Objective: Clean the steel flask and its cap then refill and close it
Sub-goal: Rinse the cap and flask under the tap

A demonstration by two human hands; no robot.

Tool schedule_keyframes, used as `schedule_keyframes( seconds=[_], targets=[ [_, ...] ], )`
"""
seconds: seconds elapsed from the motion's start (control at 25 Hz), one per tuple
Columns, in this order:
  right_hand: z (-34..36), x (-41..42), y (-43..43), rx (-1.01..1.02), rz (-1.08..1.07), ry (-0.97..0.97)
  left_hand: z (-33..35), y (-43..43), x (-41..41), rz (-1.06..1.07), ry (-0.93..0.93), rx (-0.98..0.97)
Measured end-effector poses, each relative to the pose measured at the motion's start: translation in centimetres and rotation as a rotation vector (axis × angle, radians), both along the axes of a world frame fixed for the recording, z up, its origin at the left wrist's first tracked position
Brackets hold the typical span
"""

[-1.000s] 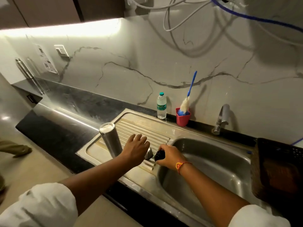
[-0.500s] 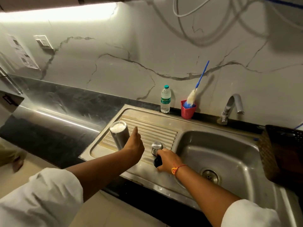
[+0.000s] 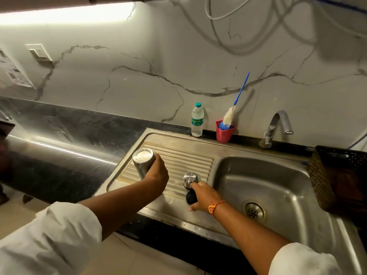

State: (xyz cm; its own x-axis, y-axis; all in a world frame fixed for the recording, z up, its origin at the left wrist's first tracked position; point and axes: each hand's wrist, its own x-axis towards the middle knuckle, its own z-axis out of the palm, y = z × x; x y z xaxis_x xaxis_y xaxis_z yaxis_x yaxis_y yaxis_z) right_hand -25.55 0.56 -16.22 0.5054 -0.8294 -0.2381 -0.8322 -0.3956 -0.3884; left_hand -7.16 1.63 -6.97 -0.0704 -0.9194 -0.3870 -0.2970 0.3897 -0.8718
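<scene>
Gripping the steel flask (image 3: 142,163), the left hand (image 3: 157,174) curls round it; the right hand (image 3: 203,197) touches the cap (image 3: 190,178), but I cannot tell if it holds it.

Flask (image 3: 143,163): brushed silver steel, with a pale whitish top face.
Cap (image 3: 190,178): shiny silver dome.
Lid (image 3: 190,197): black.
Sink (image 3: 224,171): dull grey steel. The ribbed drainboard has yellowish-brown staining along its grooves and edge.
Counter (image 3: 69,155): black with grey mottling, crossed by a white streak of reflected light.
Wall (image 3: 178,56): off-white marble look with dark grey veins.
Water bottle (image 3: 197,122): clear, with a green cap and a green-and-white label.
Cup (image 3: 224,134): red.
Brush (image 3: 229,116): blue handle, creamy white fluffy head, blue at the base.
Tap (image 3: 276,124): chrome silver.
Basket (image 3: 321,175): dark brown weave with a black mesh rim.
Sleeves (image 3: 49,239): white.
Wrist thread (image 3: 215,206): orange, on the right wrist.
Switch (image 3: 38,52): white.
</scene>
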Motion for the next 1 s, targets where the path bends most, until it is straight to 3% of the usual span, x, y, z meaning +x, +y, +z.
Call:
schedule_keyframes(
  seconds=[0.24,0.48,0.56,0.76,1.0],
  targets=[
    [1.6,-2.4,-0.6,-0.067,-0.140,-0.094,1.9,-0.6,-0.3,-0.011,0.079,-0.051],
    [4.4,-7.2,-1.7,-0.071,-0.336,-0.230,8.7,-1.8,-5.4,0.014,0.279,-0.100],
    [5.4,-9.2,-2.2,0.050,-0.451,-0.379,10.3,-2.2,-8.6,0.046,0.436,-0.075],
    [8.2,-15.1,-2.3,0.635,-0.764,-1.029,9.8,-2.9,-18.2,0.248,0.988,0.088],
    [8.7,-22.8,-1.5,0.858,-0.834,-1.285,4.5,-4.7,-26.8,0.693,1.583,0.160]
  ],
)
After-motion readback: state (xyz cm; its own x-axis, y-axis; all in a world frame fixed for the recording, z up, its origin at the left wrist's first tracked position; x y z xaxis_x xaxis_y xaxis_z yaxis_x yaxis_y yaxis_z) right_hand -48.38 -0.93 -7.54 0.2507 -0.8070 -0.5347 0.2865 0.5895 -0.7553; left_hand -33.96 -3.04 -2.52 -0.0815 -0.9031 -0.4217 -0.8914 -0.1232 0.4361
